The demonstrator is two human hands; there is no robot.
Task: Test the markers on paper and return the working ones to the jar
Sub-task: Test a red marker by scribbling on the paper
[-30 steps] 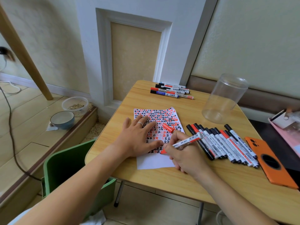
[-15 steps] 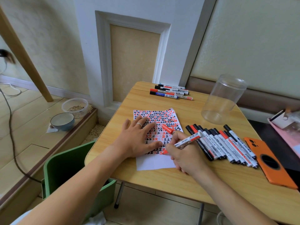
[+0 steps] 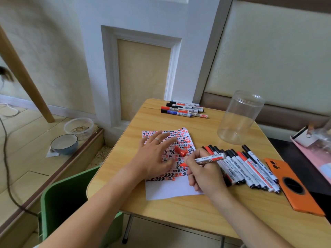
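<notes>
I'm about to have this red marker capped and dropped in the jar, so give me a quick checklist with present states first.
1. Right hand holds the red marker in a writing grip: ok.
2. Tip on the paper: ok.
3. Red cap within reach, lying on the paper: ok.
4. Left hand flat, steadying the paper: ok.
5. Jar upright, mouth open: ok.
6. This marker's fresh mark proves it works: cannot tell.

Paper (image 3: 168, 190) at table (image 3: 179, 213) centre — cap (image 3: 180, 151) on it; marker row (image 3: 250, 169) at three o'clock, jar (image 3: 239, 119) at one, phone (image 3: 293, 187) beyond the row.
</notes>
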